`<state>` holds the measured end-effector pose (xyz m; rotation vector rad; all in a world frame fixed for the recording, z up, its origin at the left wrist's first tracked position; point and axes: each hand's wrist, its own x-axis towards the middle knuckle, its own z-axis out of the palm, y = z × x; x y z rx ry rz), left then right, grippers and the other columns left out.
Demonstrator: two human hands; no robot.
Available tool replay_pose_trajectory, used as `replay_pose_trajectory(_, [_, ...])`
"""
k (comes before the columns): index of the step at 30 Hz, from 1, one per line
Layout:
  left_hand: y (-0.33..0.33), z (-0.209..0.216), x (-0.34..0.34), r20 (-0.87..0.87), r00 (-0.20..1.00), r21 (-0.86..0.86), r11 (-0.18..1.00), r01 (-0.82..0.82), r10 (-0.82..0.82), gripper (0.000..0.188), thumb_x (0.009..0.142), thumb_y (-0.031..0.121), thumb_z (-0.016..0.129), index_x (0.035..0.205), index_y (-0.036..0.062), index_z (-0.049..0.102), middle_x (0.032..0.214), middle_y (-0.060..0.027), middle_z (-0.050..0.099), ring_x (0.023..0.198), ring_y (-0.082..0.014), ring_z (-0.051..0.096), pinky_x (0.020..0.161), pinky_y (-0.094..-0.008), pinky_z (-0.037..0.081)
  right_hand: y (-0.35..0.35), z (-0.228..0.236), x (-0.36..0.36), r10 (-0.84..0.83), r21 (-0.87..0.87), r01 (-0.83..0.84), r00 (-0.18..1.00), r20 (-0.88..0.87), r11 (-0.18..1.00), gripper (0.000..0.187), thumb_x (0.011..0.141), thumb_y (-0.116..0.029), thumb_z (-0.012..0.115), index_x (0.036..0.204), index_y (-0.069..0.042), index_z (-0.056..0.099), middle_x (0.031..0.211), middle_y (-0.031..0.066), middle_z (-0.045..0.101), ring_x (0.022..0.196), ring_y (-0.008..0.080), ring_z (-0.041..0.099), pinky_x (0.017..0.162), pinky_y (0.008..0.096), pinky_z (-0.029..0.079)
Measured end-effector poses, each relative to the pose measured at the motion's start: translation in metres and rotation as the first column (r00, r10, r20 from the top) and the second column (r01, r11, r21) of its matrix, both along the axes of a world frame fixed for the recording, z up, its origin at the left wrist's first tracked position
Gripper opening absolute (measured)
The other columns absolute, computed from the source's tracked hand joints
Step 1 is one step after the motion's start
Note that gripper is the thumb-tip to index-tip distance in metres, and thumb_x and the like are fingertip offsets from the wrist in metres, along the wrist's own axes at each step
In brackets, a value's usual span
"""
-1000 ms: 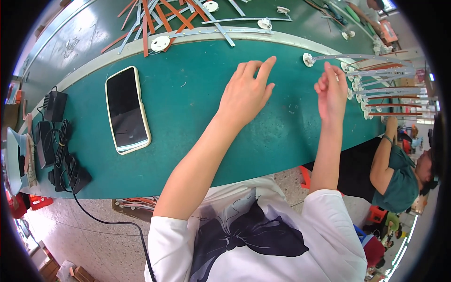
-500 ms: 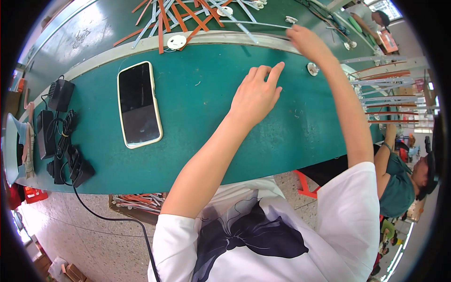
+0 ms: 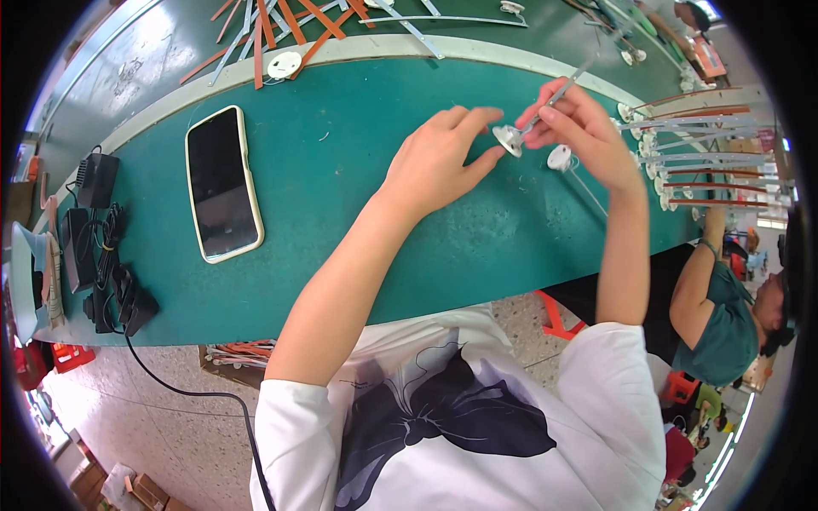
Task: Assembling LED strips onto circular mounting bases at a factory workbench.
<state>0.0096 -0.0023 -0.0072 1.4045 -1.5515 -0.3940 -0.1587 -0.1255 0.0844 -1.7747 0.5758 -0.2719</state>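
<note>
My right hand (image 3: 584,132) is closed around a thin grey strip (image 3: 567,88), which slants up and away to the right. At the strip's lower end, just beyond the fingertips, is a small white round disc (image 3: 509,140). My left hand (image 3: 430,162) hovers beside this disc, its thumb and forefinger spread on either side with a gap between. Below my right hand, a second white disc (image 3: 560,158) lies on the green table, with a thin strip (image 3: 590,191) running from it toward the near right. My right wrist partly covers the table there.
A phone (image 3: 225,183) lies at left, beside black power adapters (image 3: 100,179) and cables. Brown and grey strips (image 3: 281,25) lie past the pale rail (image 3: 366,53), near a white disc (image 3: 285,65). Disc-ended strips (image 3: 716,159) line the right; a co-worker (image 3: 720,315) sits there.
My right hand has come back from the far rail toward my left hand, now showing a strip with a disc. My left hand has turned, thumb and forefinger toward that disc. The whole view shifted slightly.
</note>
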Motion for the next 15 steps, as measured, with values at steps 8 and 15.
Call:
replay_pose_trajectory(8, [0.0,0.003,-0.003,-0.026,0.997,0.0,0.997,-0.074,0.074,0.034,0.077,0.021,0.073,0.106,0.0092,0.061,0.093,-0.0103,0.063,0.089,-0.0294,0.062,0.073,-0.0393,0.053,0.013,-0.052,0.015,-0.181,0.075,0.165,0.905,0.384,0.983,0.014,0.095,-0.008,0.055,0.108,-0.002,0.052,0.1,0.0134,0.065,0.087,0.0167,0.063,0.081,0.0314,0.052])
replay_pose_trajectory(15, [-0.004,-0.006,0.002,0.017,0.985,-0.015,0.985,-0.169,0.17,0.034,0.072,0.016,0.077,0.096,0.0035,0.057,0.095,-0.0117,0.058,0.092,-0.0301,0.059,0.076,-0.0385,0.052,0.025,-0.049,0.013,-0.151,-0.105,0.198,0.926,0.346,0.975,0.018,0.096,-0.007,0.054,0.111,0.002,0.053,0.106,0.0141,0.064,0.093,0.0179,0.063,0.083,0.031,0.052])
